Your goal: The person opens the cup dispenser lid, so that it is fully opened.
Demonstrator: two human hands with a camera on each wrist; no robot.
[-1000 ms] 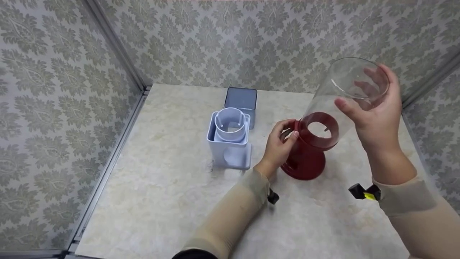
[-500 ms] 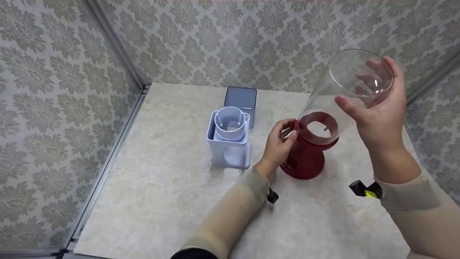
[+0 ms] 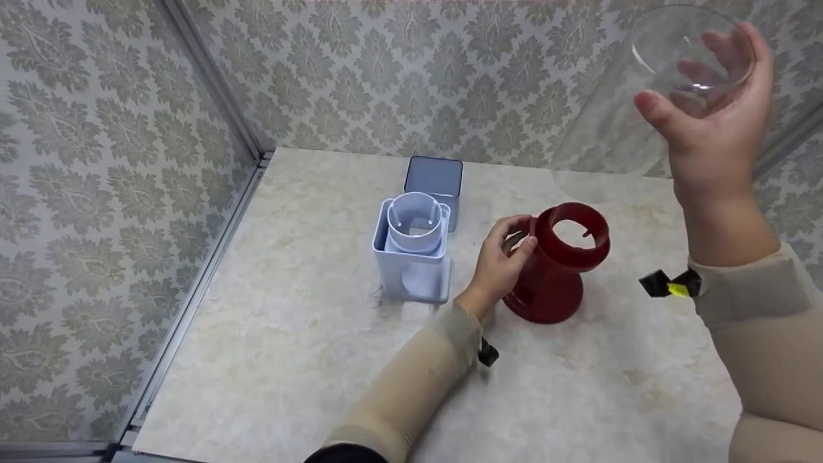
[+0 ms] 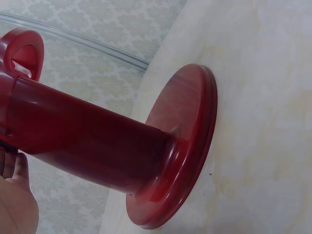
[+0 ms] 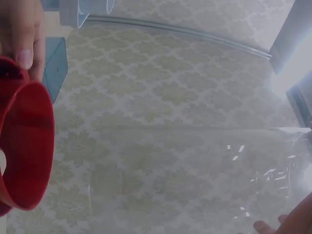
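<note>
In the head view a red stand [image 3: 546,292] with a ring-shaped top and a round foot is upright on the table. My left hand [image 3: 501,260] pinches the tab at the left side of its ring. Up and to the right, my right hand [image 3: 723,138] grips a clear cylinder [image 3: 620,119] near its upper rim, thumb on one side and fingers on the other. The cylinder is tilted and apart from the stand. The left wrist view shows the stand's column [image 4: 92,136] and wide foot. In the right wrist view the cylinder [image 5: 195,180] lies clear of the red ring [image 5: 31,141].
A pale blue box-shaped holder [image 3: 411,273] with a round collar on top stands left of the red stand. Behind it is a translucent blue-grey square container [image 3: 434,175]. Patterned walls with metal edge strips [image 3: 199,263] bound the pale table [image 3: 289,308].
My right hand has lifted the clear cylinder out of the red ring, up and to the right. The left hand and stand have stayed in place.
</note>
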